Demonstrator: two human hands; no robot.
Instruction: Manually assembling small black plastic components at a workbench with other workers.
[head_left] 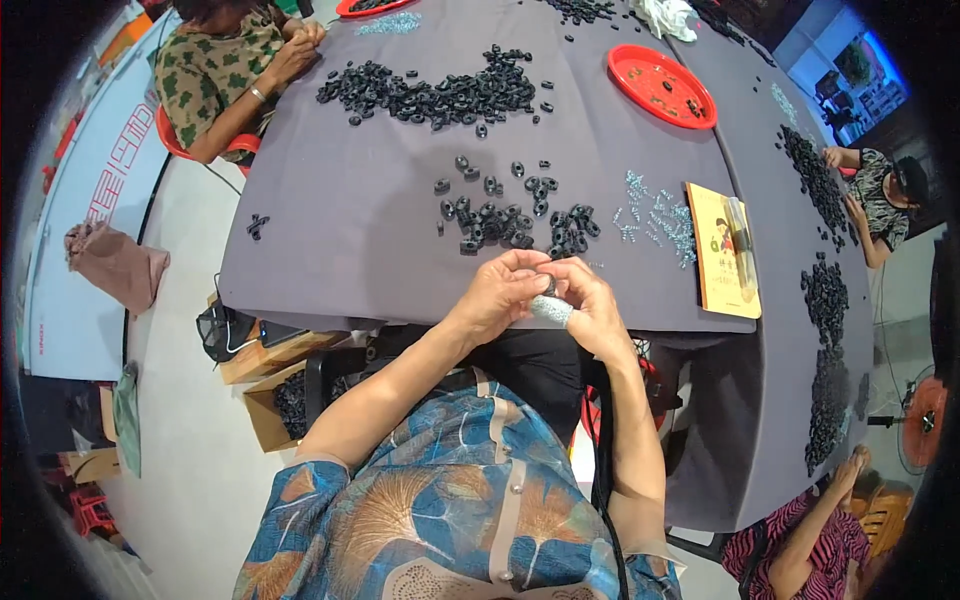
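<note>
At the table's near edge my left hand (498, 297) and my right hand (597, 308) meet, fingers pinched together. Between their fingertips is a small black plastic part (549, 287), mostly covered by the fingers. A pale, speckled wrap (552, 309) covers my right thumb. Just beyond my hands lies a small pile of black plastic parts (490, 222), oval with a hole, and a second cluster (572, 230) sits beside it. To the right are scattered small silvery springs (655, 215).
A yellow booklet (722, 260) with a pen lies at right. Farther off are a large heap of black parts (430, 95) and a red tray (662, 88). Co-workers sit at left (215, 80), right (890, 195) and lower right (800, 545). An open carton (265, 415) stands below the table's left side.
</note>
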